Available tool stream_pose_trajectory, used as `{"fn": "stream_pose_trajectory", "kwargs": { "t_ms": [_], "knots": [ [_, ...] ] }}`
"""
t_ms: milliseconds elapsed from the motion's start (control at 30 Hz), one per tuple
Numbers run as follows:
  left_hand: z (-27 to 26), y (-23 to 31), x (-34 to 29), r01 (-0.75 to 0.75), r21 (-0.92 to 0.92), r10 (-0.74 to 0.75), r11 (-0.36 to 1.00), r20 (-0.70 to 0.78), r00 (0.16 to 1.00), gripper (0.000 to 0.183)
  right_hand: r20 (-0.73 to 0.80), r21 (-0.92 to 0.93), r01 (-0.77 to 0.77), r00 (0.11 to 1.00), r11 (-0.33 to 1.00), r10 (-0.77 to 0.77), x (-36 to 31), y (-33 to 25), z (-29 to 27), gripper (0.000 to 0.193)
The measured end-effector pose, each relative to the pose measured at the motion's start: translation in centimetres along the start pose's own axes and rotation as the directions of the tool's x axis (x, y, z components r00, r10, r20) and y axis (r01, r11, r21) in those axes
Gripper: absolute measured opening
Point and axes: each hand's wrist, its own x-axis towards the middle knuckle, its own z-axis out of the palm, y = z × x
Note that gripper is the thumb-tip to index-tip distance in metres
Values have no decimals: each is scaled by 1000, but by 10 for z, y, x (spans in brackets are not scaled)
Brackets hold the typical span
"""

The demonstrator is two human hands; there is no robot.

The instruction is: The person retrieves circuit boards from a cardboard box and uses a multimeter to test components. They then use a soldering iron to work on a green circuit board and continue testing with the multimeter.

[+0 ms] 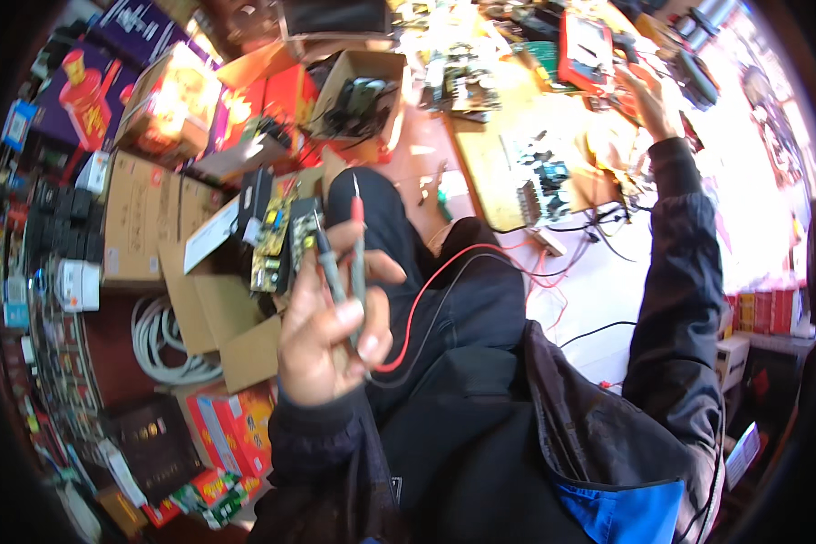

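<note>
My left hand [331, 326] is closed around a pair of test probes, both held side by side. The red-tipped probe [358, 213] points up, and the black-tipped probe [328, 267] leans against it. A red and a black lead run from them across my lap towards the right. Just beyond this hand, a green-and-yellow circuit board [270, 245] sits among boxes. At the upper right my right hand [648, 100] is stretched out, its fingers apart, beside a red-framed meter [585, 52]. Glare blurs its fingertips, so contact with the meter is unclear.
A wooden board [494, 150] carries a circuit board with heat sinks [544, 186] and several other electronic parts. On the left are an open carton [236, 326], a coiled white cable [159, 344] and stacked boxes. An open box of black parts [363, 100] stands ahead.
</note>
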Motion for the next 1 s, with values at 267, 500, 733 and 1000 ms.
{"fn": "stream_pose_trajectory", "kwargs": {
  "t_ms": [267, 500, 733, 1000],
  "knots": [
    [75, -100, 32, -112, 132, 76, 985, 248, 966, 64, 673, 387, -82, 706, 918, -220, -272, -125, -30, 73],
    [110, -175, 54, -168, 535, -62, 828, 385, 921, 54, 253, 573, -252, 959, 780, 124, -344, -91, 0, 43],
    [91, -147, 60, -222, 602, -27, 767, 377, 926, 62, -245, 285, -52, 961, 957, 125, -254, -71, -100, 33],
    [33, -78, 99, -228, 561, 249, 796, 41, 968, 41, -271, -636, 92, 903, 766, -333, 18, 42, -50, 34]
  ]
}}
